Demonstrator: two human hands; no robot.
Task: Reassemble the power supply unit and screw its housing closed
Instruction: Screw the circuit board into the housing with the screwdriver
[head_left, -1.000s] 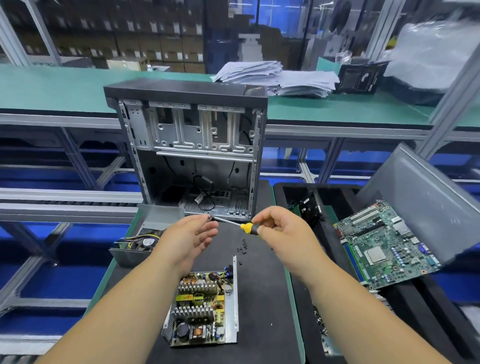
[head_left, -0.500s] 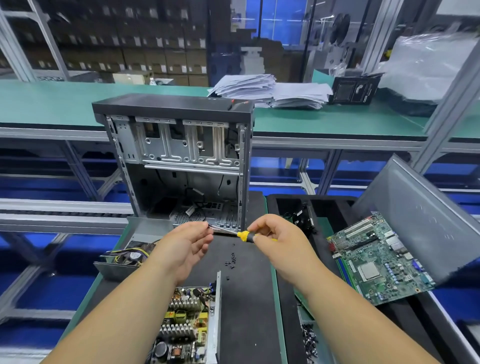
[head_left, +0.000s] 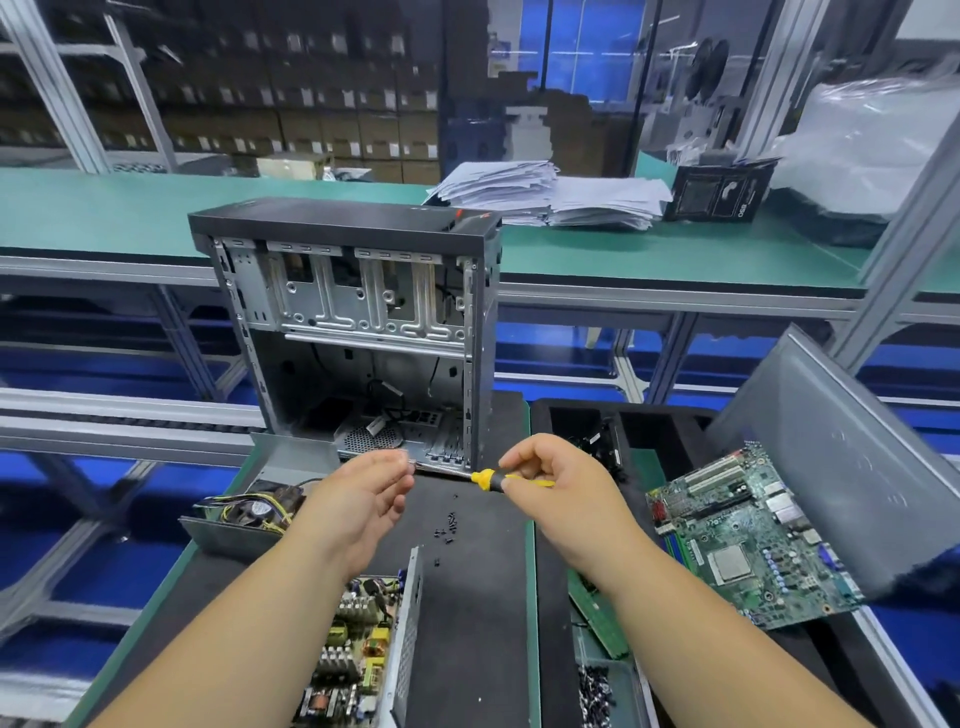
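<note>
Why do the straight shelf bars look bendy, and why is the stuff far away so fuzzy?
Head view: a wide-angle lens bows the shelf bars near the picture's edges. The boxes behind the glass look soft and smeared, while the screwdriver and the power supply board close by are sharper. The light is even, with hardly any shadow under the hands.

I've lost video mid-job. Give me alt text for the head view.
The right hand grips a yellow-handled screwdriver whose tip meets the left hand's fingers, above loose black screws on a dark mat. The power supply board lies uncovered in its tray near the person; its fan housing sits left, an empty computer case behind.
</note>
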